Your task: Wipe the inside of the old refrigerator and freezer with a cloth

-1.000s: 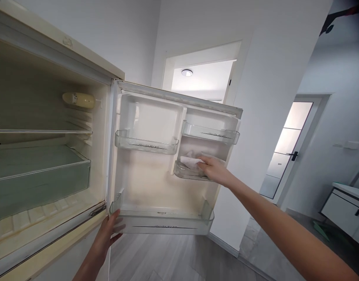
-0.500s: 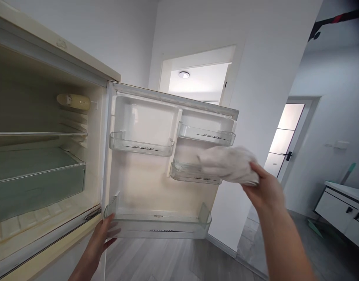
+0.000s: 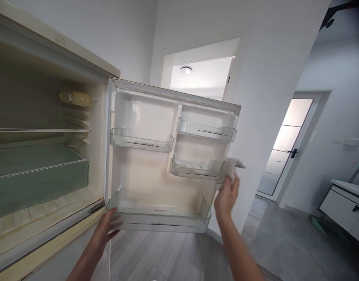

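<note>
Head view: nearest, at the lower left, the left hand [image 3: 104,228] has its thumb and fingers curled around the left corner of the clear bottom bin [image 3: 164,222] on the opened fridge door [image 3: 156,183]. To the right, the right hand [image 3: 226,199] grasps a whitish cloth [image 3: 230,168], slightly blurred, its fingers closed on the bunched fabric. That cloth is at the right end of the clear lower right bin [image 3: 193,171], by the door's outer edge; whether it touches the plastic I cannot tell. Above sit the upper right bin [image 3: 207,129] and, to the left, the wide left bin [image 3: 141,142]. At the scene's left, the fridge interior shows a shelf [image 3: 38,130] over a greenish translucent drawer [image 3: 41,187], with a cream-coloured housing [image 3: 76,98] on the side wall. Farther right stand a white cabinet [image 3: 342,207] and a glazed door [image 3: 287,144]; beyond the fridge door, a round ceiling lamp [image 3: 186,70] shows through an opening.
</note>
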Motion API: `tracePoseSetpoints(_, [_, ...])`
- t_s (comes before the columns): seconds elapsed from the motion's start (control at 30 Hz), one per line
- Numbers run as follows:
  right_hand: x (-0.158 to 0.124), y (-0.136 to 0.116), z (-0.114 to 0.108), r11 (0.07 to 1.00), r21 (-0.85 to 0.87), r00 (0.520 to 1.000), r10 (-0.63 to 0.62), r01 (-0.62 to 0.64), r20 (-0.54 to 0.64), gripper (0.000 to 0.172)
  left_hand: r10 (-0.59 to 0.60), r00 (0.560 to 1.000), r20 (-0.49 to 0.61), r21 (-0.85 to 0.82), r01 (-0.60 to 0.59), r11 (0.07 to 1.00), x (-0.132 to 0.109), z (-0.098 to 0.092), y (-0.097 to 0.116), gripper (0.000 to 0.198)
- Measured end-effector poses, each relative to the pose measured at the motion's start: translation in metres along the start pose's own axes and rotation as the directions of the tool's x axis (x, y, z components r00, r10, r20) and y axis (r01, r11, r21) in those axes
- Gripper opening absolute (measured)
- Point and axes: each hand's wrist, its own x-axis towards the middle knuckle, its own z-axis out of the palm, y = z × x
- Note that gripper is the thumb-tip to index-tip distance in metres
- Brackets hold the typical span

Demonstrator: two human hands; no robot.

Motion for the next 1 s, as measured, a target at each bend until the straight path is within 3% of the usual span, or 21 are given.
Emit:
tracePoseSetpoints(0.07, [-0.017,0.008,0.016,0.998,0.015,0.998,-0.055,0.055,0.037,0.051,-0.011,1.000,-0.011,-0.005,0.011,1.000,-0.002,0.001,0.001,0.065])
tracePoseSetpoints(0.13, [-0.029,0.011,0.026,0.991,0.060,0.993,-0.119,0.118,-0.001,0.047,-0.009,1.000,-0.012,-0.005,0.009,1.000,-0.003,0.002,0.001,0.065])
tracePoseSetpoints(0.3, [-0.048,0.020,0.037,0.965,0.028,0.964,-0.261,0.262,-0.042,0.040,0.005,1.000,-0.016,-0.011,-0.005,1.000,0.002,0.000,-0.002,0.067])
tracePoseSetpoints(0.43, [-0.078,0.036,0.048,0.906,0.001,0.899,-0.420,0.423,0.121,0.038,-0.005,1.000,-0.003,-0.015,0.005,1.000,0.002,-0.001,-0.001,0.076])
tracePoseSetpoints(0.6, [-0.120,0.038,0.076,0.803,0.039,0.725,-0.556,0.594,0.406,0.044,0.003,1.000,0.010,-0.022,-0.002,1.000,0.006,-0.001,-0.002,0.079])
tracePoseSetpoints(0.7, [-0.132,0.026,0.085,0.822,0.080,0.709,-0.531,0.564,0.463,0.045,-0.007,1.000,0.013,-0.026,0.008,1.000,0.011,0.000,-0.005,0.072])
tracePoseSetpoints(0.8, [-0.135,0.012,0.079,0.917,0.157,0.735,-0.388,0.366,0.556,0.041,-0.007,1.000,0.011,-0.038,0.008,0.999,0.013,0.001,-0.005,0.065])
tracePoseSetpoints(0.87, [-0.136,0.008,0.068,0.986,0.160,0.760,-0.142,0.050,0.634,0.037,-0.001,1.000,0.003,-0.042,0.001,0.999,0.012,0.002,-0.004,0.062])
tracePoseSetpoints(0.9, [-0.135,0.008,0.063,0.977,0.139,0.762,0.033,-0.160,0.646,0.036,0.003,1.000,-0.001,-0.042,-0.003,0.999,0.012,0.002,-0.004,0.061])
tracePoseSetpoints(0.93, [-0.135,0.009,0.058,0.918,0.117,0.738,0.223,-0.379,0.637,0.035,0.000,1.000,-0.010,-0.041,0.000,0.999,0.013,0.001,-0.004,0.061])
tracePoseSetpoints(1.0, [-0.130,0.015,0.052,0.695,0.132,0.614,0.511,-0.707,0.601,0.029,-0.007,1.000,-0.015,-0.033,0.006,0.999,0.014,0.000,-0.004,0.064])
